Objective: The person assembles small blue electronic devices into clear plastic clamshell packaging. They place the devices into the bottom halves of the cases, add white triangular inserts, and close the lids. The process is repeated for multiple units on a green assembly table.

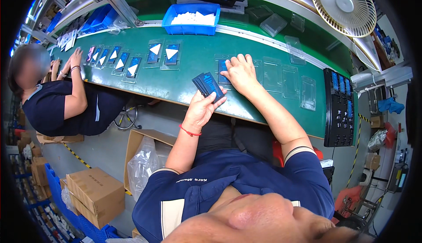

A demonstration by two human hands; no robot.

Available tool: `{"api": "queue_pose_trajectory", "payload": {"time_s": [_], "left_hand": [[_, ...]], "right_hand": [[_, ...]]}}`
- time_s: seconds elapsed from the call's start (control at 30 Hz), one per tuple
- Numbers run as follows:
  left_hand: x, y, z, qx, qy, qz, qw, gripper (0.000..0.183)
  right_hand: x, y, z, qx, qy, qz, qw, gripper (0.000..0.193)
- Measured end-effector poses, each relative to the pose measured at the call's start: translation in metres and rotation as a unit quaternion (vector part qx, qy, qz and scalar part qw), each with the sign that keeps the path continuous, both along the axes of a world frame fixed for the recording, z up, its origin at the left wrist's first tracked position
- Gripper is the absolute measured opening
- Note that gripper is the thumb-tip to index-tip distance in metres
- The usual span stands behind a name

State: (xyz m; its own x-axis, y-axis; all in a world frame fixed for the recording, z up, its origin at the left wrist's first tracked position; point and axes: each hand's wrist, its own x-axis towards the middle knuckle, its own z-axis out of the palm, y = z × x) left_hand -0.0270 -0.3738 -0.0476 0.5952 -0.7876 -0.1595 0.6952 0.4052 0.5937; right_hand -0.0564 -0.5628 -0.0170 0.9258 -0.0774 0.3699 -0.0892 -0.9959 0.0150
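My left hand [201, 107] is closed around a fanned stack of dark blue flat rectangular pieces [208, 85], held above the table's near edge. To its right, my right hand [242, 77] rests over a clear plastic tray, fingers bent and apart, thumb touching a similar dark blue piece [223, 70] lying in it. Part of that tray and its piece is hidden under the hand. Several clear plastic trays [272, 76] lie to the right of my right hand. Left of my hands, other trays hold dark blue pieces with white triangles on them [172, 55].
A blue bin [191, 28] of white pieces stands at the table's back. A black rack [339, 106] holding blue pieces is at the right end. A fan [343, 3] hangs back right. A co-worker's hand [75, 58] rests on the green table [176, 81] at left. Cardboard boxes [99, 192] sit below.
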Motion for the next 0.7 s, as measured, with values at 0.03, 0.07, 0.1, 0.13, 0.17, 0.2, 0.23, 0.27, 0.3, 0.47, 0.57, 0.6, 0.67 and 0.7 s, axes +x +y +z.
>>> {"api": "queue_pose_trajectory", "payload": {"time_s": [0.03,0.07,0.1,0.13,0.17,0.2,0.23,0.27,0.3,0.47,0.57,0.6,0.67,0.7], "left_hand": [[0.000,-0.001,0.000,0.003,-0.004,0.002,1.000,0.040],[-0.002,-0.001,0.002,0.017,-0.019,0.010,1.000,0.040],[-0.003,-0.001,0.003,0.029,-0.034,0.018,0.999,0.040],[-0.004,-0.002,0.004,0.042,-0.050,0.026,0.998,0.039],[-0.004,-0.004,0.006,0.059,-0.067,0.032,0.995,0.039],[-0.007,-0.005,0.009,0.078,-0.080,0.035,0.993,0.039],[-0.010,-0.006,0.011,0.097,-0.093,0.039,0.990,0.039],[-0.014,-0.008,0.015,0.117,-0.095,0.032,0.988,0.040],[-0.016,-0.011,0.014,0.123,-0.108,0.029,0.986,0.040],[-0.024,-0.023,0.010,0.081,-0.074,-0.027,0.994,0.052],[-0.033,-0.032,0.010,0.022,-0.031,-0.077,0.996,0.053],[-0.035,-0.037,0.006,0.010,-0.017,-0.086,0.996,0.051],[-0.039,-0.042,0.001,0.006,-0.005,-0.086,0.996,0.044],[-0.039,-0.043,0.001,0.013,-0.004,-0.082,0.997,0.043]], "right_hand": [[-0.002,0.000,0.003,0.010,-0.011,0.002,1.000,0.032],[-0.005,0.000,0.006,0.020,-0.021,0.004,1.000,0.031],[-0.007,0.000,0.009,0.030,-0.032,0.005,0.999,0.031],[-0.012,0.004,0.011,0.066,-0.056,0.004,0.996,0.032],[-0.019,0.008,0.013,0.102,-0.079,0.003,0.992,0.034],[-0.027,0.010,0.015,0.214,-0.045,0.012,0.976,0.044],[-0.034,0.009,0.013,0.283,-0.057,0.072,0.955,0.052],[-0.040,0.010,0.014,0.386,-0.007,0.074,0.920,0.053],[-0.045,0.010,0.019,0.482,0.041,0.076,0.872,0.054],[-0.059,-0.033,0.008,0.549,-0.105,-0.006,0.829,0.039],[-0.057,-0.058,0.016,0.455,-0.099,-0.108,0.878,0.030],[-0.055,-0.061,0.010,0.405,-0.074,-0.107,0.905,0.031],[-0.056,-0.059,0.000,0.284,-0.024,-0.093,0.954,0.032],[-0.058,-0.052,0.000,0.260,-0.026,-0.096,0.961,0.032]]}}
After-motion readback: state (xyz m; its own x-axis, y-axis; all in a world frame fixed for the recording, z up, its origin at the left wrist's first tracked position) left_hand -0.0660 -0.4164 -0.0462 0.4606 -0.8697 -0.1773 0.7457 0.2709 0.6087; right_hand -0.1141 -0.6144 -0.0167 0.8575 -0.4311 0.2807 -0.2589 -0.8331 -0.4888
